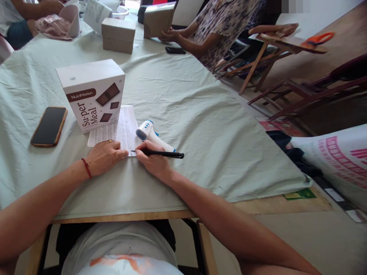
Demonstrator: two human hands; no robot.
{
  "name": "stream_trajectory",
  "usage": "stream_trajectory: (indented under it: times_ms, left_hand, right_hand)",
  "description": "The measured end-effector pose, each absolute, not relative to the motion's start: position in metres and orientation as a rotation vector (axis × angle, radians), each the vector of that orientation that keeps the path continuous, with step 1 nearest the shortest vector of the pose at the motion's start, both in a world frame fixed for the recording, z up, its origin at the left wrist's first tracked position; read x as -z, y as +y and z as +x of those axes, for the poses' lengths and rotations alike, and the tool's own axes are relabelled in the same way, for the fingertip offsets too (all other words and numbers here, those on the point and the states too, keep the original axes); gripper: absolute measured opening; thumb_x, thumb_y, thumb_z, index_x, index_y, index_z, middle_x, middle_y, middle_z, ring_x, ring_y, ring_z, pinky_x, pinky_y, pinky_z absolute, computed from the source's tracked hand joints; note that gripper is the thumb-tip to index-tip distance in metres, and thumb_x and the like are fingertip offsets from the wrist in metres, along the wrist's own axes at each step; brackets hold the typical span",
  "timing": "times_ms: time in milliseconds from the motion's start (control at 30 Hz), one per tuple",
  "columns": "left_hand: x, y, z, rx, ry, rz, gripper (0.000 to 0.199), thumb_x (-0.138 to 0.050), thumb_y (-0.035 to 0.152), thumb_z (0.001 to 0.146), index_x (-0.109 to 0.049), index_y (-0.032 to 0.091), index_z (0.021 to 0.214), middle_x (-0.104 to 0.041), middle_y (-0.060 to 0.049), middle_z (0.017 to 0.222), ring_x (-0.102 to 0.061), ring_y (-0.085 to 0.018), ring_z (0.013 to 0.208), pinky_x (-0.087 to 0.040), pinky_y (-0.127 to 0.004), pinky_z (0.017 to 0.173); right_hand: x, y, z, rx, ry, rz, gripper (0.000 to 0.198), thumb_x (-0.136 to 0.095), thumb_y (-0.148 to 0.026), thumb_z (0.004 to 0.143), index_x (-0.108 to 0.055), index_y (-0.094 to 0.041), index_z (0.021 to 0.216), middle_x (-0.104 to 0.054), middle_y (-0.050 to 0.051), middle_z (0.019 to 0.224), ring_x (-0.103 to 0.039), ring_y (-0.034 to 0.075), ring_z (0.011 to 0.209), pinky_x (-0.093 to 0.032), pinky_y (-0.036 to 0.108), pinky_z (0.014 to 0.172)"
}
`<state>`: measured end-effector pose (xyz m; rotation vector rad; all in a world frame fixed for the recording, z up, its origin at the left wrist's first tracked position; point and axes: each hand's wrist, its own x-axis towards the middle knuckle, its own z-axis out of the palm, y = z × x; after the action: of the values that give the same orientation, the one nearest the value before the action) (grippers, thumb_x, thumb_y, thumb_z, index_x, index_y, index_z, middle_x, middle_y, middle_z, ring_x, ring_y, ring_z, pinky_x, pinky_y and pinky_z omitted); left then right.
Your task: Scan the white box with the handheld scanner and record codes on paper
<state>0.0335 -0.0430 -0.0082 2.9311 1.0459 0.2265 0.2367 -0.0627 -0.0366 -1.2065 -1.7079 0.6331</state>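
Note:
A black pen (pixel 163 153) is pinched in my right hand (pixel 153 158), its tip at the lower edge of a sheet of paper (pixel 127 124) covered in small writing. My left hand (pixel 105 156) lies flat with its fingers stretched over the paper's lower part. Just beyond my right hand rests a white and blue infrared thermometer (pixel 150 133). A white box (pixel 97 95) marked "NutriMotion Su-per Meal" stands on the sheet's far left part and hides some of it.
A smartphone (pixel 49 126) lies at the left on the pale green tablecloth (pixel 183 91). Farther back stands a brown carton (pixel 119 35), near a dark phone (pixel 175 50). Across the table a person's hands hold another carton (pixel 158 21). Wooden chairs (pixel 301 91) stand at right.

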Motion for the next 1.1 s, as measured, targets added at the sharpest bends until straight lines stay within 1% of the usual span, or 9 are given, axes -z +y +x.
stream_trajectory:
  times_ms: [567,767,1100]
  left_hand:
    - [0.007,-0.0424,0.0331,-0.205,1.046,2.946,0.029,-0.042,0.032,0.101,-0.07,0.026,0.099,-0.058,-0.003,0.078,-0.052,-0.017,0.07,-0.029,-0.027,0.055]
    - [0.0062,-0.0427,0.0346,-0.206,1.04,2.948,0.029,-0.042,0.032,0.101,-0.07,0.025,0.099,-0.058,-0.003,0.078,-0.052,-0.016,0.069,-0.029,-0.027,0.056]
    - [0.0058,-0.0424,0.0341,-0.207,1.046,2.944,0.028,-0.043,0.032,0.101,-0.07,0.026,0.1,-0.058,-0.003,0.079,-0.052,-0.016,0.07,-0.029,-0.027,0.056]
  right_hand:
    - [0.0353,-0.0633,0.2368,-0.655,-1.713,-1.179,0.011,-0.053,-0.017,0.073,-0.052,-0.022,0.063,-0.052,-0.003,0.057,-0.05,0.013,0.053,-0.044,0.028,0.055]
    - [0.0359,-0.063,0.2362,-0.644,-1.707,-1.166,0.011,-0.054,-0.019,0.074,-0.054,-0.022,0.063,-0.053,-0.003,0.056,-0.048,0.012,0.051,-0.043,0.026,0.052]
    - [0.0356,-0.063,0.2372,-0.611,-1.725,-1.163,0.012,-0.054,-0.019,0.075,-0.053,-0.022,0.063,-0.053,-0.003,0.056,-0.048,0.012,0.051,-0.043,0.026,0.051]
